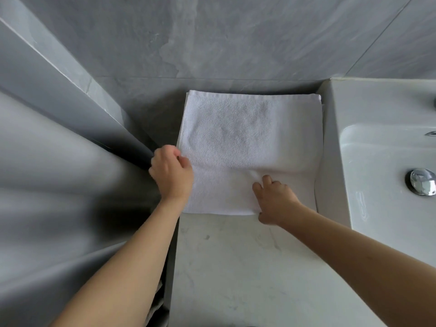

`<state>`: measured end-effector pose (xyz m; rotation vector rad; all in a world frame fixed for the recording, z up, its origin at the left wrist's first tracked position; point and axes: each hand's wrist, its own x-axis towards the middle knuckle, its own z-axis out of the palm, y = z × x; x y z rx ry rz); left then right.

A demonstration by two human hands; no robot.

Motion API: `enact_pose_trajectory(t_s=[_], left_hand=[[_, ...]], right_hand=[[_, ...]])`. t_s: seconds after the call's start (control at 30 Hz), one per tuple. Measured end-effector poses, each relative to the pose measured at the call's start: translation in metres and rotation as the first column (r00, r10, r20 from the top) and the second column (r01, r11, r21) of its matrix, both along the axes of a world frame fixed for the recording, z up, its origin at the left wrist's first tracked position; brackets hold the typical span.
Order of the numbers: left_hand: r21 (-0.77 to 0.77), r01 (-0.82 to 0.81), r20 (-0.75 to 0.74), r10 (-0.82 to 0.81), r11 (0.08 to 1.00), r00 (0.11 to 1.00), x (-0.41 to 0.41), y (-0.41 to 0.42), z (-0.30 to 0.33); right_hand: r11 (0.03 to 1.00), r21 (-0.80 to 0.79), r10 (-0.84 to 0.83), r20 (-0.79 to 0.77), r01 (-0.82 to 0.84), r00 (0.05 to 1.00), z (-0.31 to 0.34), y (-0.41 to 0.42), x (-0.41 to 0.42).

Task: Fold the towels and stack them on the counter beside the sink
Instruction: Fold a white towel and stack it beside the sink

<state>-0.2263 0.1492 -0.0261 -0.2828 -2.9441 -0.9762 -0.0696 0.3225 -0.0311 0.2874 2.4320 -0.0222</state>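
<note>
Both hands, left hand point(171, 172) and right hand point(273, 200), pinch the folded towel point(247, 138) on the counter point(236, 267), wedged between wall point(212, 43) and sink point(382, 161).

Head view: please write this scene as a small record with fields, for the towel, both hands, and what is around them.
towel: white towel, folded, flat on the counter, against the grey tiled wall
left hand: left hand pinches the towel's left edge
right hand: right hand grips a fold near the front edge
sink: white sink to the right, metal drain plug in the basin
stack: layered edges at the back; count unclear
</note>
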Motion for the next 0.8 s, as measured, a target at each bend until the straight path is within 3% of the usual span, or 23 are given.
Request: enact_pose_trajectory(t_s=[0.03,0.07,0.13,0.17,0.2,0.27,0.33,0.43,0.63,0.67,0.8], left_hand=[[-0.046,0.210,-0.120,-0.214,0.977,0.969,0.009,-0.002,0.000],[-0.103,0.448,-0.154,-0.460,0.888,0.875,0.019,-0.004,-0.001],[-0.277,0.760,0.067,-0.777,0.588,0.626,0.041,-0.013,-0.008],[-0.372,0.803,0.219,-0.796,0.466,0.564,0.051,-0.018,-0.013],[-0.457,0.798,0.322,-0.764,0.392,0.559,0.058,-0.024,-0.020],[-0.563,0.756,0.409,-0.682,0.334,0.606,0.066,-0.033,-0.031],[-0.639,0.708,0.397,-0.658,0.303,0.640,0.069,-0.035,-0.036],[-0.689,0.657,0.326,-0.679,0.307,0.658,0.068,-0.031,-0.034],[-0.692,0.600,0.293,-0.604,0.401,0.741,0.047,-0.020,-0.006],[-0.679,0.579,0.273,-0.577,0.451,0.770,0.040,-0.017,0.002],[-0.460,0.398,0.173,-0.360,0.794,0.917,-0.006,-0.010,0.031]], right_hand=[[1.000,-0.024,-0.004,-0.035,0.003,0.999,-0.001,0.004,0.006],[0.999,-0.034,-0.001,-0.072,-0.001,0.997,-0.003,0.007,0.013],[1.000,-0.024,0.001,-0.118,-0.003,0.993,-0.007,0.010,0.032],[1.000,0.007,0.013,-0.121,-0.012,0.993,-0.010,0.012,0.042],[0.999,0.049,0.025,-0.111,-0.020,0.993,-0.011,0.013,0.050],[0.994,0.113,-0.001,-0.080,0.010,0.997,-0.013,0.014,0.063],[0.989,0.148,-0.019,-0.049,0.026,0.999,-0.012,0.016,0.067],[0.984,0.177,0.005,-0.020,-0.001,1.000,-0.004,0.021,0.063],[0.993,0.117,0.003,-0.095,0.008,0.996,0.031,0.046,0.033],[0.993,0.119,0.006,-0.112,0.007,0.994,0.040,0.053,0.025],[0.972,0.235,0.068,-0.182,-0.024,0.981,0.076,0.090,-0.007]])
